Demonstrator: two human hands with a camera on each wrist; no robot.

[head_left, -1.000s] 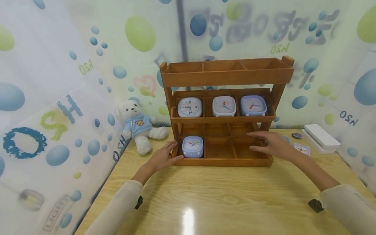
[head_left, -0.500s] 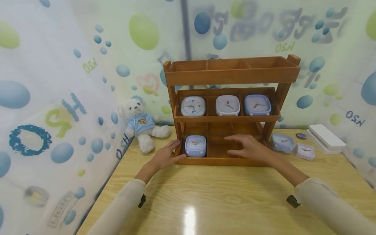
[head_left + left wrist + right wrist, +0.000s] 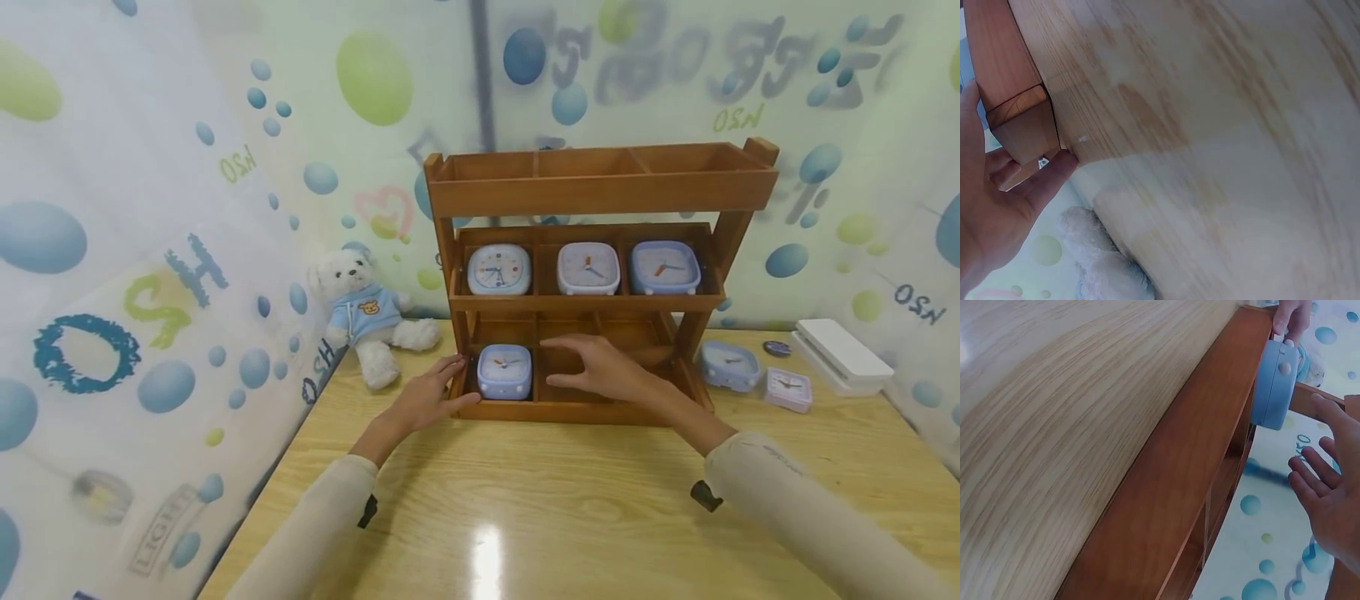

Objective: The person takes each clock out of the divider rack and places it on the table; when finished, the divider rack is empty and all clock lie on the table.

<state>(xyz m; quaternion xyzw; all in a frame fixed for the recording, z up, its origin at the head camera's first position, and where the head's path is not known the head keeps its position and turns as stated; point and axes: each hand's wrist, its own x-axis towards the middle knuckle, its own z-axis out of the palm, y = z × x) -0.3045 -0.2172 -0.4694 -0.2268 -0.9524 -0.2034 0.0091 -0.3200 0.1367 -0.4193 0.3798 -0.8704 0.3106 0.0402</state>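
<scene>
A brown wooden three-tier rack (image 3: 600, 196) stands on the table. At its lower left corner my left hand (image 3: 426, 400) grips the end of the bottom tier; in the left wrist view the fingers (image 3: 1054, 178) bend round the corner of the wood. Just beside it, a blue alarm clock (image 3: 504, 372) sits upright in the bottom left compartment. My right hand (image 3: 596, 367) holds nothing and reaches over the bottom middle compartment, its fingertips a little right of that clock. In the right wrist view, this hand's fingers (image 3: 1316, 478) are spread apart, near the clock's side.
The middle tier bears a light blue clock (image 3: 498, 270), a white clock (image 3: 588, 268) and a blue-violet clock (image 3: 665, 267). Right of the rack lie a blue clock (image 3: 730, 365), a small pink clock (image 3: 788, 389), a dark disc (image 3: 777, 348) and white boxes (image 3: 843, 354). A teddy bear (image 3: 367, 312) sits at left.
My right hand has moved left along the bottom tier, from the right compartment towards the blue clock. The left hand has stayed at the rack's corner. The view has shifted slightly right.
</scene>
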